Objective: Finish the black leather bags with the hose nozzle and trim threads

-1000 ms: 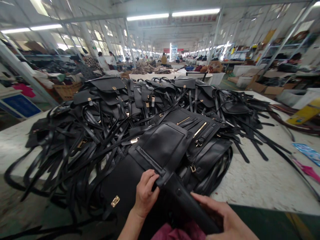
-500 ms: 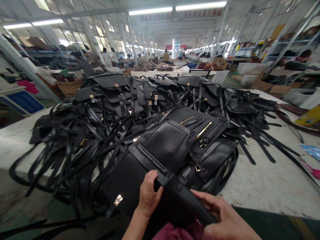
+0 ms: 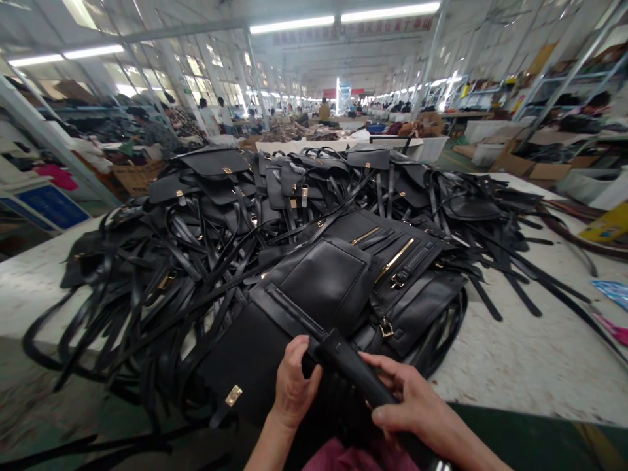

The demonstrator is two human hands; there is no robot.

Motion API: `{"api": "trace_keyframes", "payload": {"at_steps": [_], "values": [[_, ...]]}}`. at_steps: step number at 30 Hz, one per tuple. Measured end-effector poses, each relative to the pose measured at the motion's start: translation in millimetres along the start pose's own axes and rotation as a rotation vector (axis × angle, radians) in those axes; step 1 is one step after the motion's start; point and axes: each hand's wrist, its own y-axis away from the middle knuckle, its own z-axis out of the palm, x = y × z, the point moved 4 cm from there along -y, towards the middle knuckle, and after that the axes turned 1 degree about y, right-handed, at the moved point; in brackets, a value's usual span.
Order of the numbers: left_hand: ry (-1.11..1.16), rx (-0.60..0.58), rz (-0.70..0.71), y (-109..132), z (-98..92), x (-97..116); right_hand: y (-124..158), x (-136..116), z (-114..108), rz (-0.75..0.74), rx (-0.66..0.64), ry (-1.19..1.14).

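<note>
A black leather-look backpack (image 3: pixel 250 353) lies nearest me at the table's front, its flap with a gold clasp spread to the left. My left hand (image 3: pixel 297 379) is curled closed on the bag's edge beside a raised strip, thumb below the fingers. My right hand (image 3: pixel 409 402) wraps round a long black tube-like tool (image 3: pixel 356 369) with a shiny metal part near its lower end. Its kind cannot be made out. The tool's far end lies over the bag's edge, just right of my left fingers. Zippered bag panels (image 3: pixel 392 261) lie just beyond.
A heap of black bags (image 3: pixel 216 170) with dangling straps covers much of the pale table (image 3: pixel 520 366). Straps hang over the left front edge. A blue sign board (image 3: pixel 52 206) stands left; cardboard boxes (image 3: pixel 554 167) stand at right. Several people work farther back.
My right hand and the black tool have moved slightly up and left, exposing the tool's metal part. My left hand stays at nearly the same place on the bag.
</note>
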Motion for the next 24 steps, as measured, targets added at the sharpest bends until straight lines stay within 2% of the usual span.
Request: {"api": "trace_keyframes", "payload": {"at_steps": [4,7,11,15,19,21,24], "values": [[0.007,0.005,-0.039,-1.3,-0.3,-0.3,-14.4,-11.8,15.1,-0.075,0.014,0.064],[0.004,-0.012,-0.103,-7.1,-2.7,4.3,-15.3,-22.4,17.0,-0.132,0.038,0.064],[0.041,-0.162,-0.248,-25.8,-3.3,11.4,9.5,-33.2,4.1,-0.192,0.12,0.061],[0.139,-0.279,-0.446,-46.8,-3.0,2.5,38.7,-36.6,-3.4,-0.153,0.166,0.131],[0.248,-0.377,-0.546,-55.1,0.5,-10.1,44.1,-31.9,6.6,-0.089,0.118,0.216],[0.275,-0.389,-0.552,-55.0,0.7,-10.9,37.2,-27.1,15.0,-0.078,0.07,0.238],[0.29,-0.374,-0.52,-52.5,-2.1,-5.6,22.9,-21.1,23.0,-0.106,0.033,0.148]]}}
